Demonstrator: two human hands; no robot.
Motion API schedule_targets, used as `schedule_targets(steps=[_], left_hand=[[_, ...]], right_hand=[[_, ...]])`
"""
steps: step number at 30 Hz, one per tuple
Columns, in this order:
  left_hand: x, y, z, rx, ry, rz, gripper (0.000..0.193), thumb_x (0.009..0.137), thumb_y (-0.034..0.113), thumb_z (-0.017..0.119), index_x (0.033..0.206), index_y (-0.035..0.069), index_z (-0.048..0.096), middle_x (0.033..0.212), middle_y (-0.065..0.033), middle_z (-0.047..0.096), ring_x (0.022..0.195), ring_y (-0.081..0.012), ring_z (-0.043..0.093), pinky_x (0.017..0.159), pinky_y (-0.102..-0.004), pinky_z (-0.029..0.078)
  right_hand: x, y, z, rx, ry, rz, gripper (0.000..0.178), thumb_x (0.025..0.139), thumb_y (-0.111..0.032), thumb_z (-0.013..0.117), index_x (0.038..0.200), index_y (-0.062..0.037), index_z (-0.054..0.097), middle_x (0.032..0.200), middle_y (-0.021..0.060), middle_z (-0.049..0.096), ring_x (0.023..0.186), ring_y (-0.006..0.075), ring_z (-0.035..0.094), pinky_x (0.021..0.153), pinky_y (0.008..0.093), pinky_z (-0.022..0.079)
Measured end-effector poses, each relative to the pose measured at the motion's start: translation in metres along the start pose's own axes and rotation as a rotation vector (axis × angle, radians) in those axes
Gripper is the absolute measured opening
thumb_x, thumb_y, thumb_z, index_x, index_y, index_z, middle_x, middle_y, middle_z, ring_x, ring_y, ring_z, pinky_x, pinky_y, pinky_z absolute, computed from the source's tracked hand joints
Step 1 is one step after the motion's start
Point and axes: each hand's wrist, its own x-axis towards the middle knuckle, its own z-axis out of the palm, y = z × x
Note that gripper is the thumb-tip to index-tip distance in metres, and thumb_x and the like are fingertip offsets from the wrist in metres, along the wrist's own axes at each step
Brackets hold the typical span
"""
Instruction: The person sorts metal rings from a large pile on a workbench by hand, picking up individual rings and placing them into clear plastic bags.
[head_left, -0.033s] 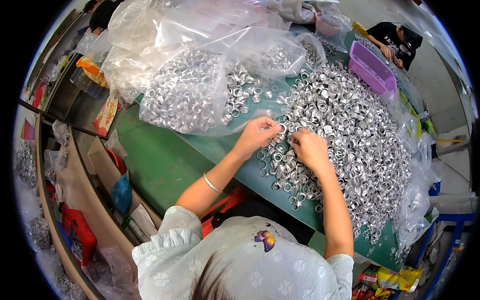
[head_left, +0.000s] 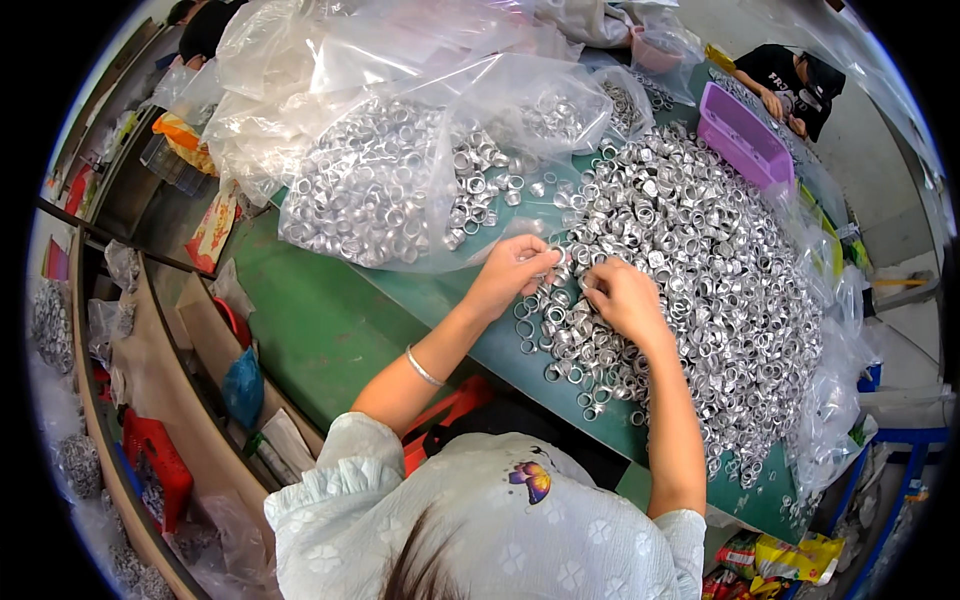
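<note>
A wide heap of silver metal rings (head_left: 700,290) covers the green table in front of me. At its near left edge, my left hand (head_left: 512,272) pinches one silver ring (head_left: 557,257) between thumb and fingertips. My right hand (head_left: 622,298) hovers over the heap just beside it, its fingers curled and pressed together. What those fingers hold, if anything, is too small to make out. A clear plastic bag (head_left: 370,190) full of similar rings lies beyond my left hand, with some rings spilling from its mouth.
A purple plastic basket (head_left: 740,140) stands at the heap's far right. Another person (head_left: 795,85) works behind it. Clear plastic sheeting (head_left: 830,400) lines the right table edge. On the left are wooden shelves with a red basket (head_left: 160,465) and a blue bag (head_left: 243,388).
My right hand has shifted very slightly to the right, away from the left one. My left hand stays almost in place, still pinching the ring.
</note>
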Motion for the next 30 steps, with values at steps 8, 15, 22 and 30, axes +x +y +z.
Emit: schedule_targets(steps=[8, 15, 22, 30], left_hand=[[-0.003, -0.008, -0.005, 0.253, -0.045, 0.018, 0.016, 0.083, 0.012, 0.061, 0.098, 0.009, 0.058, 0.083, -0.0069, 0.061, 0.068, -0.0140, 0.058, 0.047, -0.0221, 0.042], [0.003, -0.020, 0.027, 1.497, 0.197, 0.275, 0.021, 0.072, 0.011, 0.067, 0.092, 0.013, 0.061, 0.092, -0.0104, 0.057, 0.072, -0.0339, 0.061, 0.062, -0.0444, 0.049], [0.019, -0.017, 0.019, 1.489, 0.098, 0.461, 0.018, 0.072, 0.006, 0.061, 0.089, 0.005, 0.056, 0.086, -0.0164, 0.059, 0.067, -0.0327, 0.062, 0.055, -0.0442, 0.048], [0.002, -0.006, 0.024, -0.165, -0.162, -0.157, 0.024, 0.086, 0.006, 0.039, 0.108, 0.006, 0.048, 0.080, -0.0067, 0.057, 0.058, -0.0118, 0.056, 0.038, -0.0214, 0.037]], right_hand=[[-0.032, 0.019, -0.008, 1.914, 0.122, 0.183, 0.016, 0.085, -0.016, 0.057, 0.074, -0.0064, 0.052, 0.077, 0.0061, 0.056, 0.050, 0.0107, 0.045, 0.034, 0.0182, 0.030], [-0.048, 0.012, -0.003, 2.215, 0.100, 0.380, 0.018, 0.094, -0.019, 0.046, 0.100, -0.0038, 0.055, 0.065, 0.0010, 0.040, 0.044, 0.0085, 0.032, 0.033, 0.0199, 0.027], [-0.060, 0.017, 0.004, 2.421, 0.031, 0.385, 0.017, 0.095, -0.018, 0.045, 0.098, -0.0027, 0.052, 0.074, 0.0031, 0.042, 0.051, 0.0094, 0.035, 0.035, 0.0181, 0.028], [-0.063, 0.002, 0.007, 1.605, 0.254, 0.417, 0.019, 0.090, -0.016, 0.057, 0.099, 0.0007, 0.060, 0.066, -0.0006, 0.048, 0.048, 0.0067, 0.041, 0.036, 0.0176, 0.028]])
